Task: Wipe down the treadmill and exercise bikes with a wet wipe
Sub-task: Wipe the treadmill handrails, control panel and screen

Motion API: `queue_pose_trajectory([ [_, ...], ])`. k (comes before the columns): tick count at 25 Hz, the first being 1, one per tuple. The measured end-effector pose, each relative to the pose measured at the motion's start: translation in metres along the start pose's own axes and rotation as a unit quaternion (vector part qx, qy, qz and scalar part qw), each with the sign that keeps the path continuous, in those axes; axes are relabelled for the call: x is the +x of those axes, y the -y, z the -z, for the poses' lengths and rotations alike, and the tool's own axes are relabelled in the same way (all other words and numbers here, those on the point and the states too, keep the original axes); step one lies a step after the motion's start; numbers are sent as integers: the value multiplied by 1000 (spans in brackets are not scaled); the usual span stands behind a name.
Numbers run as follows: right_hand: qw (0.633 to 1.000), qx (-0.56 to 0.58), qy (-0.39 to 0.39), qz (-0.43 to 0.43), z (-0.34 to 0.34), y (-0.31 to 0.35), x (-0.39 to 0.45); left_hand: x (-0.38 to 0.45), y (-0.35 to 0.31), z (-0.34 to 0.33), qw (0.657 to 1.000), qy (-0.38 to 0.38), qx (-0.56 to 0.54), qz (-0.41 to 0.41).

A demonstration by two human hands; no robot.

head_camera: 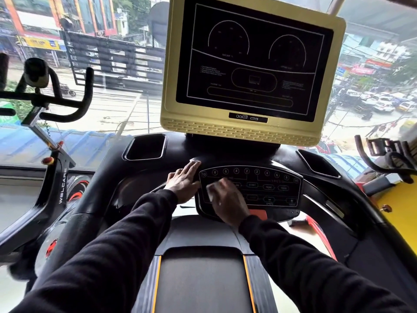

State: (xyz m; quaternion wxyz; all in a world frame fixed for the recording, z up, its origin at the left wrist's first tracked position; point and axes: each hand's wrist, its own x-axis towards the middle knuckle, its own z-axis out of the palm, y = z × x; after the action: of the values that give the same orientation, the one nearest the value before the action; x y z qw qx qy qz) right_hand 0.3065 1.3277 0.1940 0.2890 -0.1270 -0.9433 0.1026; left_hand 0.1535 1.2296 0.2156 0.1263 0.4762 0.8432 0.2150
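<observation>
The treadmill's black console (320,195) fills the middle of the view, with a dark screen in a gold frame (255,129) above it. My right hand (228,199) presses a white wet wipe (211,190) flat on the button panel (270,186); the hand is blurred and hides most of the wipe. My left hand (184,181) lies flat with straight fingers on the console just left of the panel. The running belt (200,281) stretches toward me below my arms.
An exercise bike with black handlebars (63,102) and a black frame (61,188) stands to the left. Part of another bike (388,154) and something yellow (399,213) are on the right. A window onto a street lies behind everything. Cup holders (144,146) flank the screen base.
</observation>
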Motion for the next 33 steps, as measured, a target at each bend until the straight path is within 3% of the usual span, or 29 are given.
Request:
queue_pose_trajectory([
  [2,992,-3,64,111,-4,2,-12,0,-1,0,1000,-2,4,1],
  [3,991,-6,71,111,-4,0,-10,0,0,0,1000,-4,4,3],
  [6,999,7,-26,-31,-4,0,8,3,3,0,1000,-2,-19,7],
  [7,999,11,-29,-29,-7,3,7,3,4,0,1000,-2,-24,3],
  [10,991,27,63,118,-15,5,-13,4,8,1,1000,10,18,-23],
  [11,989,30,72,129,-13,3,-7,4,11,1,999,11,29,-31],
  [15,999,-13,-44,14,-8,10,29,3,11,-1,999,-3,33,-35],
  [17,997,-19,-26,65,-16,10,20,1,6,0,1000,-9,1,-15],
  [20,988,3,30,150,-10,-1,10,1,4,0,999,-5,50,-12],
  [23,997,-17,-53,61,-9,4,28,3,3,-2,999,6,46,16],
  [25,999,-6,-36,31,-16,12,29,3,2,-2,999,13,38,23],
  [27,997,-10,-6,72,-14,5,29,2,3,-1,999,14,37,29],
  [30,999,-5,-41,-28,-5,1,46,2,3,0,996,25,81,20],
  [31,998,-16,-41,-36,-4,5,49,2,2,0,997,24,73,26],
  [33,999,-40,4,31,-8,11,46,1,1,0,998,13,32,49],
])
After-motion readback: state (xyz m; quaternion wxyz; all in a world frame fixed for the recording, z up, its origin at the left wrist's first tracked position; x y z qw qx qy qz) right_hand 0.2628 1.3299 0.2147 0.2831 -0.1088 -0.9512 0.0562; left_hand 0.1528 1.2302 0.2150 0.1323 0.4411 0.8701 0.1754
